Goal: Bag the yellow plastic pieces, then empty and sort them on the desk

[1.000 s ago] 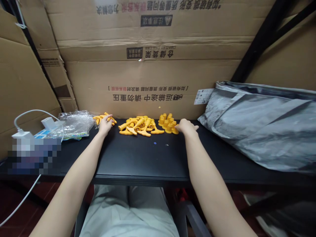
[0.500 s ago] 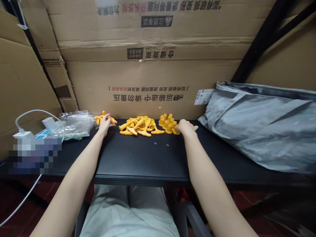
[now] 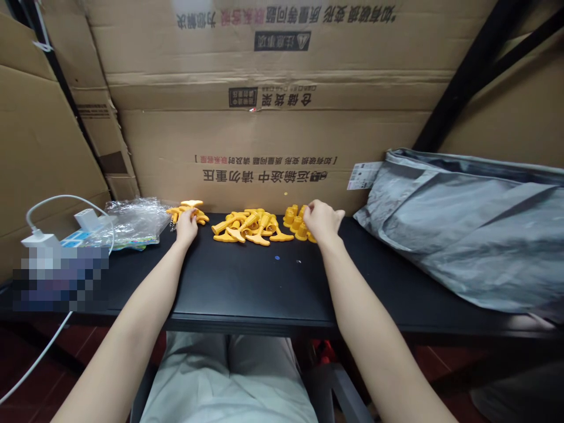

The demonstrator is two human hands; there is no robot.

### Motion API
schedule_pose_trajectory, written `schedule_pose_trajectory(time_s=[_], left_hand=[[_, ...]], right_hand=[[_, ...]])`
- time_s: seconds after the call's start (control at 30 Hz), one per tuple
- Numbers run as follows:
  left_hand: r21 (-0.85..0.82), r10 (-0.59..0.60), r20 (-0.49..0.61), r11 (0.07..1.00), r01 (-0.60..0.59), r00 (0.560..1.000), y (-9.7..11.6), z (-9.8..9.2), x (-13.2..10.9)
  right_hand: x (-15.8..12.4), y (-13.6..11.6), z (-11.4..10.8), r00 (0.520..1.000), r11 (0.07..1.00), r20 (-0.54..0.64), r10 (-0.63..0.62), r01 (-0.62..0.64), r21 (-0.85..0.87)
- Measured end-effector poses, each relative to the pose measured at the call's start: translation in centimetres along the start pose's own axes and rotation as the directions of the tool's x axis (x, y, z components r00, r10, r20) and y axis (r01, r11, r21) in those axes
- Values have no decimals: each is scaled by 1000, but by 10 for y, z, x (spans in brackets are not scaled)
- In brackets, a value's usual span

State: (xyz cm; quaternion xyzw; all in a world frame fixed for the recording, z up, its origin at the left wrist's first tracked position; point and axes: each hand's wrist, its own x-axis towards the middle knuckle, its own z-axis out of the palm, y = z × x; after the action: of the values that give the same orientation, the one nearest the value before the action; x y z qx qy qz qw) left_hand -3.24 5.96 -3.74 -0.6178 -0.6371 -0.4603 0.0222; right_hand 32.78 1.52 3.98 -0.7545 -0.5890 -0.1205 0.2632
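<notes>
On the black table, my left hand [image 3: 187,226] is closed on a yellow T-shaped handle [image 3: 192,203], over a small pile of yellow handles with thin metal bits [image 3: 175,212]. My right hand [image 3: 321,220] has its fingers bent down at a group of yellow cup-shaped pieces [image 3: 296,223]; its fingertips are hidden, so what they hold cannot be made out. Between the two hands lies a heap of yellow T-shaped handles and tubes [image 3: 251,225].
Clear plastic bags [image 3: 136,217] lie at the left, beside a power strip with a white charger [image 3: 42,242] and cable. A grey bag [image 3: 467,229] fills the right side. Cardboard [image 3: 264,135] stands behind the table [image 3: 255,288].
My right hand has moved left and up over the cup-shaped pieces. At my left hand, a handle now stands with its crossbar raised above the fingers.
</notes>
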Motion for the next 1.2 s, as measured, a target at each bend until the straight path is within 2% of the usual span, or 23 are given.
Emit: schedule_pose_trajectory(time_s=[0.1, 0.23, 0.33, 0.47, 0.67, 0.87, 1.03, 1.2], left_hand=[[158, -23, 83, 987, 10, 996, -2, 3, -2], [311, -105, 162, 949, 50, 981, -2, 7, -6], [330, -132, 181, 942, 66, 975, -1, 9, -7], [300, -90, 131, 953, 47, 987, -1, 9, -6], [234, -27, 115, 972, -1, 993, -8, 9, -3], [183, 22, 169, 982, -53, 985, -10, 10, -1], [286, -14, 258, 956, -63, 966, -5, 9, -5], [283, -92, 235, 959, 23, 968, -2, 5, -5]], right_hand=[[-7, -15, 6, 986, 986, -25, -165, 166, 17], [-21, -34, 18, 921, 922, 30, -388, 388, 8], [-33, -46, 30, 849, 853, 93, -520, 522, 5], [-46, -58, 46, 762, 770, 110, -639, 633, 81], [-56, -65, 58, 642, 665, 173, -747, 724, 184], [-59, -67, 58, 573, 600, 178, -800, 762, 245], [-60, -69, 60, 556, 594, 209, -804, 768, 241], [-61, -71, 59, 555, 580, 170, -814, 781, 232]])
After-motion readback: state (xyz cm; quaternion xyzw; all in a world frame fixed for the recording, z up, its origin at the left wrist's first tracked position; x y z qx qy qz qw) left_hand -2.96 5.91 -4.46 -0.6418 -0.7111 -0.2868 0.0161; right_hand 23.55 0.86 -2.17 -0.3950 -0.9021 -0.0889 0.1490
